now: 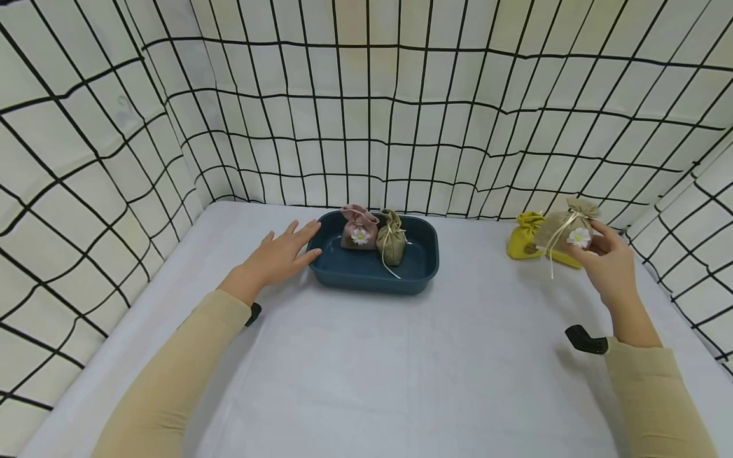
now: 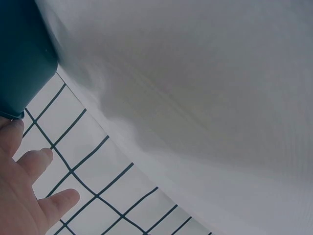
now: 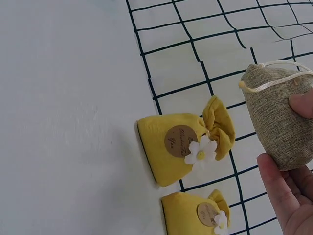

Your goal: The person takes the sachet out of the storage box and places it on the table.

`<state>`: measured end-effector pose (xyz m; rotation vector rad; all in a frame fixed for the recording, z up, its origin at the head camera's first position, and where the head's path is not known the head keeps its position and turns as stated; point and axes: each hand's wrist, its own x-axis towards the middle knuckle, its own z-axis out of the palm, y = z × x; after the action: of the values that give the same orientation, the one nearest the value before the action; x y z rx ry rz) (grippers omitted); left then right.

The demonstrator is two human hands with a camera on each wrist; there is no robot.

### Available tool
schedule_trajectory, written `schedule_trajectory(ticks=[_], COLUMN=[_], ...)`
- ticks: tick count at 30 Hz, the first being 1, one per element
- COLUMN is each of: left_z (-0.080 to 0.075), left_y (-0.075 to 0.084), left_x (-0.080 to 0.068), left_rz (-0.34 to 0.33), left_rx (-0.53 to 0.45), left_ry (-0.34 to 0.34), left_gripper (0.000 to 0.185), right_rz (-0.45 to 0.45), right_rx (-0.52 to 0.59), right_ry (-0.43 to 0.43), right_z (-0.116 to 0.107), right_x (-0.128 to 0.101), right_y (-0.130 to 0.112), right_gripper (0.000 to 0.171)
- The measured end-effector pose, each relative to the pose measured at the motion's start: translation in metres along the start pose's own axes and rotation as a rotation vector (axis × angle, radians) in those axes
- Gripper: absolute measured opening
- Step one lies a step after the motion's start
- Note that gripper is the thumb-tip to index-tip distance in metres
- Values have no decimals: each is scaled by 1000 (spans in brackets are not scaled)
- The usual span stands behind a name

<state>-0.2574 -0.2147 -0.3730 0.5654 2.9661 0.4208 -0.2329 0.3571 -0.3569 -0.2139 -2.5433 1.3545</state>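
Note:
My right hand (image 1: pixel 613 264) pinches a beige drawstring pouch (image 1: pixel 552 234) with a white flower and pale cord, holding it above the table at the right. Below it lie yellow pouches (image 1: pixel 520 245); two show in the right wrist view, the nearer yellow pouch (image 3: pixel 156 142) bearing a round brown label and a white flower. With fingers spread and straight, my left hand (image 1: pixel 280 254) touches the left end of a dark blue tray (image 1: pixel 372 281). Inside the tray sit a pink pouch (image 1: pixel 348 240) with a flower and an olive pouch (image 1: pixel 392 245) with a trailing cord.
White walls with a black wire grid (image 1: pixel 366 98) stand behind and on both sides of the white-covered table (image 1: pixel 401 369). The tray sits close to the back grid, and the yellow pouches lie near the right back corner.

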Motion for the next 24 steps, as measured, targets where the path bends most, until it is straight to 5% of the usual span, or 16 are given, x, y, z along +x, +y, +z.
schedule_trajectory(ticks=[18,24], left_z=[-1,-1], left_y=[1,1], left_x=[-1,0], left_rz=[2,4], left_rx=[1,0], left_ry=[-10,-6], left_gripper=[69,69], right_rz=[91,100], right_rx=[138,370], right_ry=[7,19], right_z=[-20,-32], right_x=[7,8], right_y=[21,28], right_gripper=[83,84])
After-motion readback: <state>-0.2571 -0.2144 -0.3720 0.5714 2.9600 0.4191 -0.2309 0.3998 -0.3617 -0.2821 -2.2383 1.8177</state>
